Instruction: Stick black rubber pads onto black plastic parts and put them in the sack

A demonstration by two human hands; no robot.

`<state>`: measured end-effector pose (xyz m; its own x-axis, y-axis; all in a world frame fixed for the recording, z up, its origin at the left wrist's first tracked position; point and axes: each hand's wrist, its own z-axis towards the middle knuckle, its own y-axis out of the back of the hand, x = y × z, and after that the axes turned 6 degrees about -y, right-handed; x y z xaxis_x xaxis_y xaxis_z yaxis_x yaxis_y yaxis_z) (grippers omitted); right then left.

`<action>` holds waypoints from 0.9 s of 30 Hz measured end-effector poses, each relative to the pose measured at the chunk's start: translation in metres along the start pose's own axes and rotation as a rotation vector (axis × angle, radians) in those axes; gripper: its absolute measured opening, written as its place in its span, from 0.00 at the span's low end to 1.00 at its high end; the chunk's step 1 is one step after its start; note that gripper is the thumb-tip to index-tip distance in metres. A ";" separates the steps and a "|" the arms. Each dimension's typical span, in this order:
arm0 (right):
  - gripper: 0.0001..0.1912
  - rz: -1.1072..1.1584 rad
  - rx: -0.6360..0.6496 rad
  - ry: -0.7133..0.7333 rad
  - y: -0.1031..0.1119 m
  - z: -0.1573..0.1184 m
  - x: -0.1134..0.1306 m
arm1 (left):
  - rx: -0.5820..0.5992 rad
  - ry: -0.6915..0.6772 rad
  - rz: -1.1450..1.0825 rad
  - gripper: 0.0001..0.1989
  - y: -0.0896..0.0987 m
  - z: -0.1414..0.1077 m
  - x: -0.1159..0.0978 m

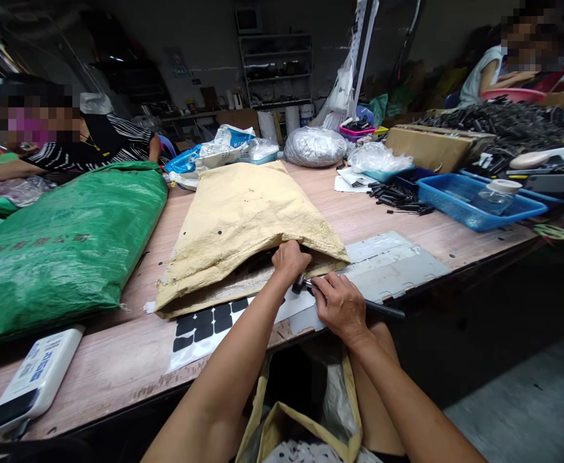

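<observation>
A yellow woven sack (257, 206) lies on the table with its mouth toward me, dark contents partly showing inside. My left hand (291, 260) is closed at the raised upper lip of that mouth, its fingertips hidden. Just right of it, my right hand (342, 305) is closed around a black rod-like tool (385, 310) with a short shiny metal section and a dark end piece near my left hand. I cannot make out its exact kind. Under the sack's front edge is a white sheet with black rounded stickers (204, 325).
A full green sack (64, 244) and a white device (35, 376) sit left. Right are a grey board (397, 260), loose black parts (400, 198) and a blue tray (474, 215) with a jar. An open yellow bag (305, 421) stands at my lap. Two people sit nearby.
</observation>
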<state>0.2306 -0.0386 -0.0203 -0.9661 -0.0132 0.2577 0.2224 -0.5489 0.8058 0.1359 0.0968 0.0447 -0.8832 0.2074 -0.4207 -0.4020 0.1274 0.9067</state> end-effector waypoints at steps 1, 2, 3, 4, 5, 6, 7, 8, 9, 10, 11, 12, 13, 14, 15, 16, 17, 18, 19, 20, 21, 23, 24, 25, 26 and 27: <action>0.09 0.001 -0.002 0.001 0.000 0.000 0.000 | -0.004 -0.011 -0.011 0.15 0.005 0.000 0.005; 0.09 0.002 -0.003 0.000 0.000 0.000 0.000 | -0.006 -0.032 -0.027 0.15 0.010 -0.002 0.012; 0.09 0.004 -0.004 -0.001 0.000 0.000 0.000 | -0.003 -0.061 -0.045 0.15 0.017 -0.006 0.020; 0.10 0.006 -0.004 -0.002 -0.001 0.000 0.000 | 0.004 -0.093 -0.063 0.14 0.025 -0.012 0.029; 0.10 0.009 -0.003 -0.004 -0.001 0.000 -0.001 | 0.013 -0.122 -0.079 0.13 0.032 -0.020 0.040; 0.10 0.012 -0.003 -0.005 -0.001 0.000 -0.001 | 0.025 -0.148 -0.100 0.12 0.039 -0.030 0.052; 0.10 0.016 -0.003 -0.006 -0.001 0.000 0.000 | 0.036 -0.162 -0.124 0.12 0.044 -0.041 0.065; 0.10 0.020 -0.002 -0.005 -0.001 0.000 0.000 | 0.046 -0.170 -0.158 0.12 0.047 -0.053 0.077; 0.10 0.022 -0.001 -0.005 -0.001 0.000 0.000 | 0.062 -0.187 -0.234 0.13 0.048 -0.065 0.090; 0.10 0.023 0.000 -0.007 -0.001 0.000 0.000 | 0.080 -0.202 -0.306 0.13 0.047 -0.077 0.101; 0.10 0.022 0.000 -0.009 -0.001 -0.001 0.000 | 0.089 -0.222 -0.355 0.13 0.044 -0.088 0.111; 0.10 0.020 0.000 -0.012 -0.001 -0.001 0.000 | 0.086 -0.240 -0.393 0.13 0.039 -0.098 0.119; 0.10 0.017 0.000 -0.014 -0.001 -0.001 0.000 | 0.069 -0.257 -0.410 0.13 0.033 -0.106 0.125; 0.10 0.017 0.000 -0.013 -0.001 -0.001 -0.001 | 0.035 -0.274 -0.416 0.12 0.027 -0.112 0.130; 0.10 0.019 0.003 -0.009 -0.001 0.000 -0.002 | -0.009 -0.292 -0.417 0.12 0.020 -0.116 0.132; 0.10 0.023 0.009 0.001 -0.001 0.000 -0.004 | -0.054 -0.313 -0.417 0.12 0.015 -0.119 0.133; 0.10 0.031 0.019 0.014 -0.001 0.001 -0.005 | -0.093 -0.333 -0.414 0.12 0.011 -0.121 0.133; 0.10 0.041 0.029 0.029 0.000 0.001 -0.006 | -0.118 -0.352 -0.408 0.12 0.009 -0.122 0.133; 0.10 0.056 0.037 0.042 0.001 0.002 -0.006 | -0.133 -0.365 -0.398 0.11 0.008 -0.122 0.132; 0.10 0.079 0.040 0.048 0.003 0.002 -0.005 | -0.137 -0.372 -0.390 0.11 0.008 -0.122 0.131; 0.11 0.112 0.036 0.048 0.005 0.002 -0.003 | -0.132 -0.374 -0.387 0.11 0.010 -0.122 0.131; 0.13 0.211 0.019 0.033 0.011 0.001 0.003 | -0.104 -0.384 -0.396 0.10 0.013 -0.122 0.130; 0.14 0.274 0.012 0.029 0.013 -0.001 0.008 | -0.087 -0.395 -0.403 0.10 0.015 -0.123 0.130; 0.14 0.336 0.012 0.032 0.016 -0.002 0.013 | -0.068 -0.406 -0.410 0.10 0.017 -0.123 0.131; 0.14 0.390 0.020 0.039 0.018 -0.003 0.018 | -0.052 -0.414 -0.416 0.09 0.018 -0.123 0.131; 0.14 0.430 0.033 0.049 0.021 -0.005 0.023 | -0.043 -0.414 -0.420 0.09 0.018 -0.123 0.132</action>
<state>0.2124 -0.0541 -0.0003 -0.7897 -0.2744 0.5487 0.6091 -0.4576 0.6477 -0.0174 0.0070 0.0091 -0.4817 0.5100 -0.7127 -0.7140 0.2432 0.6566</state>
